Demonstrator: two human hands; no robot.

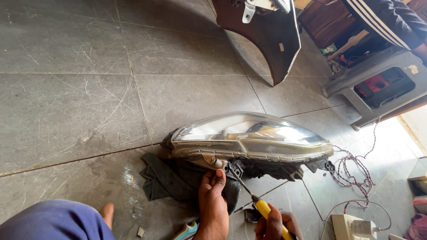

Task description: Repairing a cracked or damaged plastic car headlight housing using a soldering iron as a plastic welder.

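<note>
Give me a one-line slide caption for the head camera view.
Left hand steadies a car headlight on a dark cloth while the right hand works a yellow-handled screwdriver at its edge.

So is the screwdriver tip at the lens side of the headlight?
No, the screwdriver in the right hand points its tip at the black rear housing of the headlight, beside the left hand.

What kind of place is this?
Probably an informal car repair workshop. A removed car headlight lies on a rag on the tiled floor, a detached brown body panel stands nearby, and the right hand works a yellow-handled screwdriver.
</note>
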